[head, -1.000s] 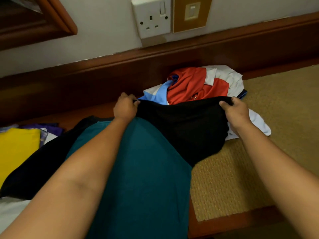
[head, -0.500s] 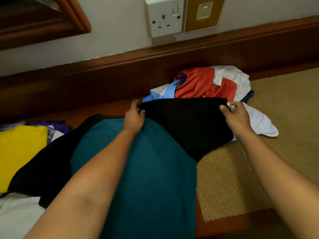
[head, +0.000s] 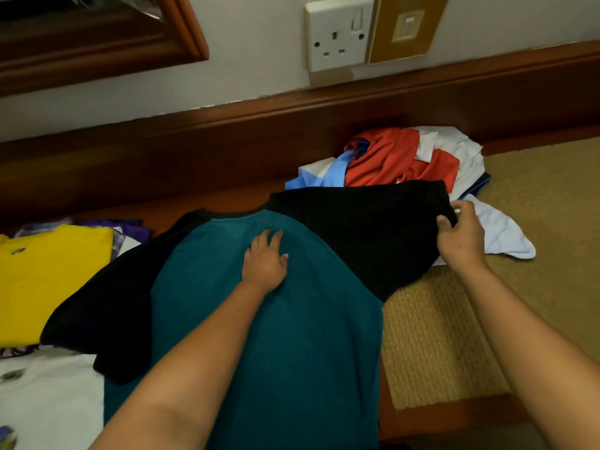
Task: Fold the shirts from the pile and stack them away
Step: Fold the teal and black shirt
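A teal shirt with black sleeves [head: 292,336] lies spread flat in front of me. My left hand [head: 264,259] rests flat on its chest, fingers straight. My right hand [head: 459,237] pinches the end of the shirt's black right sleeve [head: 367,228], which stretches out to the right. Behind the sleeve sits the pile of unfolded shirts [head: 399,157], red, light blue and white. A folded yellow shirt [head: 45,274] lies at the left on other folded clothes.
A dark wooden skirting board [head: 194,151] runs along the wall behind the clothes, with a white wall socket [head: 337,30] above it. A woven tan mat [head: 487,319] covers the floor on the right. A white garment [head: 48,401] lies at the lower left.
My left hand has let go of the sleeve's near end and moved down onto the teal chest. My right hand still holds the sleeve end, now lower and flatter.
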Demonstrator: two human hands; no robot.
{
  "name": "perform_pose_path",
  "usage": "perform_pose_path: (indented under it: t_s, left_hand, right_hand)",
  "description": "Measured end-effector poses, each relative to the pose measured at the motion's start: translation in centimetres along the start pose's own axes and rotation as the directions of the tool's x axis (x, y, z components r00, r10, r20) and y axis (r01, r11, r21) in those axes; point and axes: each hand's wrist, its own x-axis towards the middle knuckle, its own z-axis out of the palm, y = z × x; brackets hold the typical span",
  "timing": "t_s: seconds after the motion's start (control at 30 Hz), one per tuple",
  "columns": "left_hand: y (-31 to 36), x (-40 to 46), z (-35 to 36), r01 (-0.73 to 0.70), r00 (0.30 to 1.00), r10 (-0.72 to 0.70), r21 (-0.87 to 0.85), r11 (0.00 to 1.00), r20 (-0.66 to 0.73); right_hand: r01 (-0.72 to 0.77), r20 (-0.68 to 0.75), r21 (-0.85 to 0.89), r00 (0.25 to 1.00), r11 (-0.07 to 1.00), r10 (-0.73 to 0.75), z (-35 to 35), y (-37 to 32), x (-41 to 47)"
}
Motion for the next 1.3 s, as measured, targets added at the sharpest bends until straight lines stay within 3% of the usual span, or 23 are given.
perform_pose_path:
  t_s: [0.13, 0.3, 0.37, 0.43, 0.5, 0.57, 0.73, 0.8, 0.87, 0.97, 1.1, 1.13, 1.2, 1.27, 1.3]
  left_hand:
    - [-0.5, -4.5, 1.0, -0.012, 0.997, 0.007, -0.063, 0.998, -0.075]
    - [-0.9, -13.5, 4.5, -0.014, 1.0, 0.013, -0.053, 0.998, -0.022]
    - [-1.1, -17.6, 5.8, -0.026, 1.0, 0.026, -0.022, 0.999, 0.001]
    - [-1.6, -21.7, 7.0, -0.049, 0.999, 0.048, 0.026, 0.998, 0.025]
    - [-2.2, -25.8, 8.2, -0.054, 0.998, 0.051, 0.072, 0.996, 0.041]
    - [-3.1, -29.2, 9.0, -0.033, 0.998, 0.028, 0.095, 0.995, 0.054]
    - [-5.6, -33.2, 10.2, 0.037, 0.997, -0.042, 0.092, 0.995, 0.057]
    - [-6.5, -33.9, 10.3, 0.027, 0.997, -0.034, 0.102, 0.994, 0.067]
    - [-7.1, -34.1, 10.2, 0.023, 0.997, -0.03, 0.096, 0.995, 0.073]
    - [-7.3, -33.8, 9.9, 0.041, 0.995, -0.048, 0.073, 0.996, 0.089]
    - [-7.0, -33.5, 9.6, 0.053, 0.993, -0.061, 0.09, 0.995, 0.099]
    - [-7.0, -33.4, 9.5, 0.051, 0.993, -0.06, 0.09, 0.995, 0.105]
    - [-7.0, -33.3, 9.4, 0.051, 0.991, -0.061, 0.086, 0.995, 0.121]
    - [-6.8, -33.5, 9.2, 0.063, 0.99, -0.07, 0.061, 0.996, 0.123]
    - [-6.7, -33.7, 9.2, 0.064, 0.992, -0.069, 0.046, 0.997, 0.109]
  right_hand:
    - [0.071, -0.063, -0.156, 0.995, 0.985, -0.082, -0.1, 0.6, -3.3]
    - [0.096, 0.066, -0.124, 0.994, 0.988, -0.088, 1.7, 2.7, -15.2]
    - [0.035, 0.166, -0.165, 0.986, 0.986, -0.007, 2.8, 3.4, -20.9]
    - [-0.023, 0.248, -0.372, 0.961, 0.928, 0.124, 3.9, 4.5, -26.2]
    - [-0.088, 0.255, -0.545, 0.93, 0.834, 0.265, 4.6, 5.4, -30.6]
    - [-0.148, 0.223, -0.551, 0.922, 0.821, 0.316, 5.0, 5.9, -33.6]
    - [-0.141, 0.146, -0.421, 0.964, 0.896, 0.22, 5.6, 6.3, -35.7]
    - [-0.116, 0.096, -0.238, 0.985, 0.964, 0.142, 5.2, 6.6, -35.9]
    - [-0.212, 0.049, -0.021, 0.976, 0.977, 0.213, 4.1, 6.7, -36.1]
    - [-0.386, 0.013, 0.274, 0.917, 0.881, 0.398, 2.3, 7.5, -34.8]
    - [-0.426, 0.09, 0.457, 0.896, 0.781, 0.435, 0.1, 8.7, -30.8]
    - [-0.393, 0.077, 0.39, 0.915, 0.833, 0.396, -0.4, 8.9, -29.9]
    - [-0.306, 0.048, 0.094, 0.952, 0.947, 0.303, -1.3, 9.2, -29.5]
    - [-0.196, 0.015, -0.15, 0.98, 0.969, 0.201, -1.3, 10.0, -31.1]
    - [-0.17, 0.025, -0.182, 0.984, 0.968, 0.178, -0.8, 10.7, -32.5]
